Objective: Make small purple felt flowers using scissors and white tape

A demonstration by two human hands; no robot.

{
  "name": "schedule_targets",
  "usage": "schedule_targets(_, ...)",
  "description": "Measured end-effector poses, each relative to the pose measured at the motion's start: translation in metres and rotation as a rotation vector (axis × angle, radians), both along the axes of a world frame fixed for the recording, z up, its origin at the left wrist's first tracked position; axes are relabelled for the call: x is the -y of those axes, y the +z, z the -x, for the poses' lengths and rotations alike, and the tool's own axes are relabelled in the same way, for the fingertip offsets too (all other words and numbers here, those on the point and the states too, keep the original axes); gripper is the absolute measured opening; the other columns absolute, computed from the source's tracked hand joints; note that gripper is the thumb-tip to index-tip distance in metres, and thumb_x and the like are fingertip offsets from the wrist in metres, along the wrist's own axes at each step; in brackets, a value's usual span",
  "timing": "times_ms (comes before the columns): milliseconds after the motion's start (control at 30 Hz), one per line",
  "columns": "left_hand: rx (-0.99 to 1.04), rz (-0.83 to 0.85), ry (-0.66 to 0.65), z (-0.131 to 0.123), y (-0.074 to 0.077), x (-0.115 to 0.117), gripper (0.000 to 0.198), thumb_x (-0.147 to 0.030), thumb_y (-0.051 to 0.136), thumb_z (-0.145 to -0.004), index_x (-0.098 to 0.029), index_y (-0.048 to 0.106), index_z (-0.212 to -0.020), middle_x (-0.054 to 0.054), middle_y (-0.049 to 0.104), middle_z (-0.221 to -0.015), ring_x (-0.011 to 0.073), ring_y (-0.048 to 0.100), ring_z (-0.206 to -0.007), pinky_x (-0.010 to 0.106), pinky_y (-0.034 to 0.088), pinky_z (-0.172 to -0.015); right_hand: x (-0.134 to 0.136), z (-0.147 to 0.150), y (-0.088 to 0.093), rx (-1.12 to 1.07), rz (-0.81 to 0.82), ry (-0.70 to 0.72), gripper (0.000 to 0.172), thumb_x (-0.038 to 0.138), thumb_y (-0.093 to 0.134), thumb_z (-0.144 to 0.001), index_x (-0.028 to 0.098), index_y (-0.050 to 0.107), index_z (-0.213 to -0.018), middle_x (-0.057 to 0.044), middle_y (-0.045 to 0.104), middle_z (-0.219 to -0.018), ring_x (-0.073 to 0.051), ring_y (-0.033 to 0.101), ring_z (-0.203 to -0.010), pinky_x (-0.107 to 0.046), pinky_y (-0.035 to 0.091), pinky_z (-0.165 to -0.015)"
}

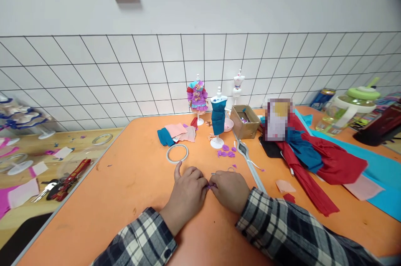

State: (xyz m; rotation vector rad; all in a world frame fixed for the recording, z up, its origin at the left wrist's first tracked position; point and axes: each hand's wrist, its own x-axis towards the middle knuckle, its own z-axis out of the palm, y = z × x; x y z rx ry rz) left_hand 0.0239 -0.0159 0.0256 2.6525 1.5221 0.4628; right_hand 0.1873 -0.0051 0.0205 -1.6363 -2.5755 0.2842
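My left hand (188,191) and my right hand (229,191) meet low over the orange table (125,199), fingertips almost touching. Between them a tiny bit of purple material (208,187) shows, pinched by both hands. The left thumb sticks up; the other fingers are curled. Several purple fabric pieces (226,154) lie just beyond the right hand. A roll of white tape (177,153) rests flat behind the left hand. Behind the purple pieces stands a small dress form in teal cloth (218,117).
Farther back are a form in a purple dress (198,98), a bare white form (237,86) and a cardboard box (245,122). Folded cloth (177,133) lies left; red fabric (338,157), a zipper (250,165) and a green-lidded jug (347,109) are right. Keys (46,190) lie far left.
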Motion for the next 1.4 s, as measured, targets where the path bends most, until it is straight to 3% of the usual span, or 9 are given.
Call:
schedule_targets(200,-0.008,0.009,-0.004,0.0,0.0,0.001,0.015,-0.022,0.057,-0.086,-0.024,0.069,-0.077,0.001,0.064,-0.082,0.0209,0.055,-0.091,0.064,0.007,-0.105,-0.001,-0.007,-0.001,-0.078,0.009,0.004,0.023,0.035,0.048,-0.089,0.027,0.07,-0.088,-0.002,0.068,-0.086,-0.017,0.061,-0.078,-0.026,0.035,-0.061)
schedule_targets(667,0.041,0.019,-0.004,0.001,-0.003,-0.002,0.013,-0.023,0.056,-0.086,-0.025,0.068,-0.085,0.001,0.063,-0.083,0.0215,0.055,-0.092,0.063,0.009,-0.105,-0.006,-0.004,-0.006,-0.079,0.036,0.013,0.021,0.029,0.049,-0.088,0.022,0.069,-0.085,-0.003,0.067,-0.085,-0.016,0.06,-0.078,-0.026,0.034,-0.061)
schedule_targets(867,0.048,0.031,-0.013,0.001,-0.002,-0.002,0.014,-0.021,0.056,-0.085,-0.024,0.068,-0.078,0.001,0.062,-0.082,0.021,0.055,-0.092,0.063,0.008,-0.105,-0.005,-0.005,-0.008,-0.126,0.052,0.01,0.018,0.028,0.051,-0.088,0.022,0.067,-0.094,-0.003,0.067,-0.091,-0.016,0.061,-0.084,-0.025,0.036,-0.067)
schedule_targets(1067,0.077,0.06,0.012,0.004,-0.003,-0.002,0.014,-0.016,0.055,-0.081,-0.023,0.066,-0.076,0.0,0.061,-0.08,0.0206,0.056,-0.088,0.063,0.011,-0.105,-0.004,-0.003,-0.008,-0.08,0.031,0.049,0.019,0.027,0.048,-0.09,0.022,0.067,-0.089,-0.003,0.067,-0.088,-0.016,0.063,-0.077,-0.024,0.038,-0.062)
schedule_targets(1133,0.102,0.056,0.007,0.007,-0.002,-0.002,0.014,-0.018,0.056,-0.081,-0.024,0.066,-0.086,0.002,0.062,-0.088,0.0219,0.055,-0.095,0.062,0.013,-0.106,-0.003,-0.002,-0.008,-0.051,-0.018,0.075,0.02,0.025,0.045,-0.091,0.02,0.065,-0.092,-0.004,0.066,-0.089,-0.016,0.064,-0.076,-0.024,0.039,-0.06)
schedule_targets(1233,0.127,0.064,-0.022,0.01,0.0,-0.002,0.029,-0.024,0.063,-0.076,-0.028,0.063,-0.105,0.006,0.059,-0.112,0.0276,0.047,-0.115,0.061,0.012,-0.107,-0.001,0.0,-0.009,-0.012,-0.067,0.09,0.022,0.024,0.042,-0.092,0.019,0.064,-0.095,-0.005,0.065,-0.087,-0.017,0.064,-0.072,-0.025,0.039,-0.058)
schedule_targets(1400,0.086,0.067,-0.001,0.01,-0.002,-0.002,0.008,-0.025,0.06,-0.08,-0.027,0.068,-0.08,0.003,0.059,-0.118,0.03,0.04,-0.125,0.062,0.009,-0.106,0.0,0.003,-0.011,-0.03,-0.077,0.106,0.023,0.025,0.041,-0.093,0.019,0.063,-0.089,-0.005,0.065,-0.086,-0.018,0.064,-0.073,-0.025,0.041,-0.059)
